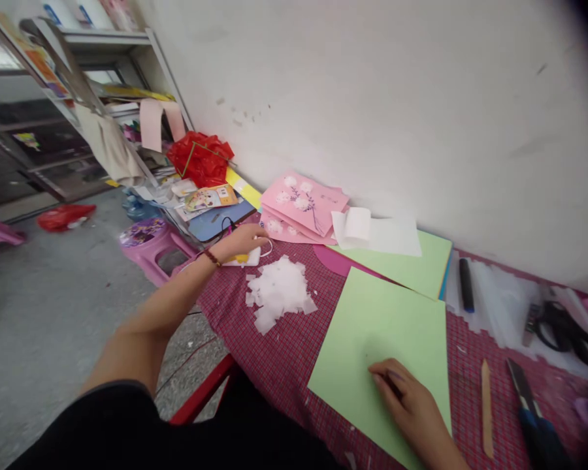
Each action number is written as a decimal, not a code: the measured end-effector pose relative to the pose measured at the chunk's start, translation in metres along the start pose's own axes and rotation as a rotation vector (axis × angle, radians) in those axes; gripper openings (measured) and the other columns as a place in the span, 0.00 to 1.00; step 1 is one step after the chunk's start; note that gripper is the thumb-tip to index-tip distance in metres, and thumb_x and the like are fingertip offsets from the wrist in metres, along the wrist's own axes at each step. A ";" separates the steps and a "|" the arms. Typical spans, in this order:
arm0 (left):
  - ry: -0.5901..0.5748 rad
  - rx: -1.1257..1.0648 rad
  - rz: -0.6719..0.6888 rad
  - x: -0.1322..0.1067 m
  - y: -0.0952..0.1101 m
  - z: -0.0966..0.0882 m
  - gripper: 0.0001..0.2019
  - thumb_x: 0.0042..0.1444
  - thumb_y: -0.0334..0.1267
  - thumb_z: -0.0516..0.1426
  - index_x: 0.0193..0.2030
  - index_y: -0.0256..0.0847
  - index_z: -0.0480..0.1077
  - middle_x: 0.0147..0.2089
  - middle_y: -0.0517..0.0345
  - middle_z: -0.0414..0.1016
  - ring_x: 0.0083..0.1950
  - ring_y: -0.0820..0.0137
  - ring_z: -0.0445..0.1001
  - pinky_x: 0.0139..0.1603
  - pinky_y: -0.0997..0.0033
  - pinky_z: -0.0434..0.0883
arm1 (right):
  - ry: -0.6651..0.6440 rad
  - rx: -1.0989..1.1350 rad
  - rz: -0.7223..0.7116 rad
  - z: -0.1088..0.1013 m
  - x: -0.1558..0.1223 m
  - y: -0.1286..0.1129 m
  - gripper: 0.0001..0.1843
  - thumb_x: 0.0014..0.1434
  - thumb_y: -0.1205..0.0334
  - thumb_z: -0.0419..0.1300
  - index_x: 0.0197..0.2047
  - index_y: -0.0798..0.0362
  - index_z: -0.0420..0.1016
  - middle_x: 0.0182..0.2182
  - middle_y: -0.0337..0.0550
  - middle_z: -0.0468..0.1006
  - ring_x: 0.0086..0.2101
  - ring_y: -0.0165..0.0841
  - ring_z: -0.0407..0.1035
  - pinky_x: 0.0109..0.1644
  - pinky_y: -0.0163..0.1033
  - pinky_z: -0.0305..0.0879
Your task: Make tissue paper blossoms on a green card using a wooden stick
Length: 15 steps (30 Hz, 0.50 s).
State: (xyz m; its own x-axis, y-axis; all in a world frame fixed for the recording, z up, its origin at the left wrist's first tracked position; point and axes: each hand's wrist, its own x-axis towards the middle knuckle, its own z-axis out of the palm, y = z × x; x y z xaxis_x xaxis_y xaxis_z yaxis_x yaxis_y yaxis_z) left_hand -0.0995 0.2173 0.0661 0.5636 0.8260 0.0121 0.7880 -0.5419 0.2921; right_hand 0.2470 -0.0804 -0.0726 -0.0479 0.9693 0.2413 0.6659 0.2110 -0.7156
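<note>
My right hand (pixel 406 398) rests on a light green sheet of paper (pixel 382 320), fingers closed round a slim dark pen-like tool (pixel 394 386) that is mostly hidden. At the table's left edge, my left hand (pixel 240 240) is curled over a white object with a yellow part (pixel 242 259). A thin white loop (pixel 269 248) shows by its fingertips; what the fingers grip is hidden. Between the hands lies a heap of small white paper squares (pixel 280 288). Behind it are pink printed sheets with white flowers (pixel 301 202).
A second green sheet (pixel 421 261) carries white paper (pixel 394 236). On the right lie a marker (pixel 466 285), black-handled scissors (pixel 563 326), a wooden stick (pixel 487 408) and a blue-handled tool (pixel 532 405). A pink stool (pixel 164 245) and a shelf (pixel 108 38) stand left.
</note>
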 end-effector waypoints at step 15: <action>-0.210 0.493 -0.422 -0.061 -0.064 0.013 0.18 0.55 0.48 0.53 0.38 0.33 0.74 0.40 0.39 0.78 0.39 0.57 0.75 0.38 0.66 0.67 | -0.006 -0.031 -0.021 0.000 0.001 0.004 0.12 0.63 0.57 0.52 0.35 0.49 0.75 0.31 0.43 0.78 0.33 0.34 0.75 0.37 0.36 0.73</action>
State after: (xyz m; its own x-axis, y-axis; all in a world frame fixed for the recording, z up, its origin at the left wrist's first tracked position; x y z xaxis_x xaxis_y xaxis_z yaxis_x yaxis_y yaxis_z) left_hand -0.1811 0.1996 0.0340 0.1804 0.9615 -0.2073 0.9436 -0.2287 -0.2393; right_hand 0.2494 -0.0789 -0.0754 -0.0663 0.9654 0.2523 0.6872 0.2275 -0.6899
